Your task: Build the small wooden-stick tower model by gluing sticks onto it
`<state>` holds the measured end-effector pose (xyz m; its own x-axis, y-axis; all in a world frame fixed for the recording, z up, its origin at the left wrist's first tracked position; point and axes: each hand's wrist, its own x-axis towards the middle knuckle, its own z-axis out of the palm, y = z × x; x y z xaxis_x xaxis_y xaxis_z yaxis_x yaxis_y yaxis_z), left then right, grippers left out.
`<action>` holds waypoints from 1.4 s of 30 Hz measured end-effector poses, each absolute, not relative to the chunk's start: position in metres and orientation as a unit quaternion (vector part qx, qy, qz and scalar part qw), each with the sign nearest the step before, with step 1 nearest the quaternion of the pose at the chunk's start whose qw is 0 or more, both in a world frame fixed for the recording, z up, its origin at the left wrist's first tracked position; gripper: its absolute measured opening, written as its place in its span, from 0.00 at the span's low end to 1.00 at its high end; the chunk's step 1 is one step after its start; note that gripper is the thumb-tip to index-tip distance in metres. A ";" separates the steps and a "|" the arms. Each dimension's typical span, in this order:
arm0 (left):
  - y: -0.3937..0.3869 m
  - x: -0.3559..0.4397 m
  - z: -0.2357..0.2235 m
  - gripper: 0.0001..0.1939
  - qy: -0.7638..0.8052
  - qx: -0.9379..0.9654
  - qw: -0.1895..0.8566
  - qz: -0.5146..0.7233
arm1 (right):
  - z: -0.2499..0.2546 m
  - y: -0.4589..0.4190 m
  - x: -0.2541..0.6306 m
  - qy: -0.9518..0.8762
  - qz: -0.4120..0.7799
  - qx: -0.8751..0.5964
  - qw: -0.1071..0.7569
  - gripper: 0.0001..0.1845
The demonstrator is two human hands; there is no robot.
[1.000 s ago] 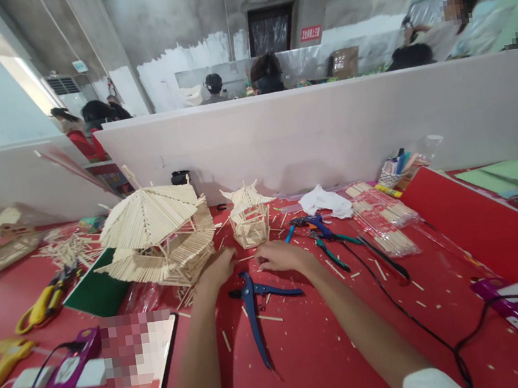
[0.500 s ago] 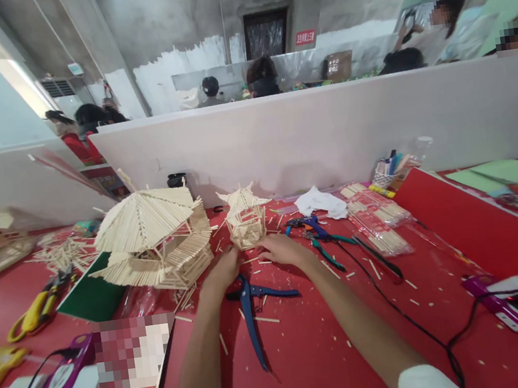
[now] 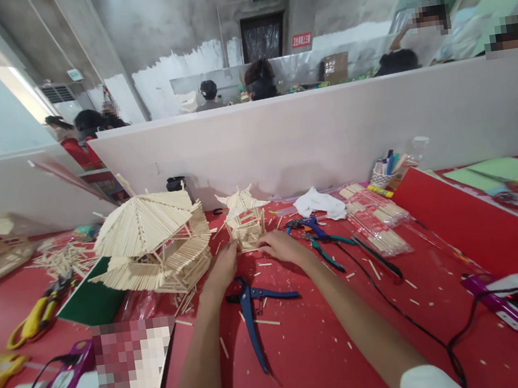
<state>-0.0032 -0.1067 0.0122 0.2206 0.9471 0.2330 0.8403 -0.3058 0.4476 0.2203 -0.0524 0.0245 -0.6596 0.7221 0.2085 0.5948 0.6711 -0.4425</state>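
Small pale pavilion of wooden sticks [image 3: 244, 221] is standing upright on the red counter [image 3: 309, 359], toward the back and near the long white panel [image 3: 309, 139]. Bare left hand [image 3: 225, 264] is at its lower left corner, bare right hand [image 3: 282, 246] at the lower right, so it's basically between the two. Fingers are right at the base on both sides, but I honestly can't tell if either grip is pinched on it or just up against it.

Big pale stick pavilion with the wide ribbed roof [image 3: 141, 225] sits just left of the left hand. Blue metal cutter [image 3: 250, 322] lies with its handles spread in front of the hands. Over on the right: crumpled white cloth [image 3: 320, 204], then stick bundles in clear plastic [image 3: 380, 222].
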 end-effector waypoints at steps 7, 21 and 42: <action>-0.103 0.002 0.020 0.06 0.517 0.716 0.165 0.439 | 0.045 -0.044 0.240 -0.823 0.248 -0.357 0.366 0.09; -0.107 0.007 0.019 0.20 0.535 0.700 0.061 0.468 | 0.034 -0.023 0.222 -0.784 0.152 -0.390 0.458 0.10; -0.121 0.020 0.025 0.34 0.591 0.744 -0.050 0.308 | 0.029 -0.023 0.216 -0.776 0.128 -0.427 0.447 0.08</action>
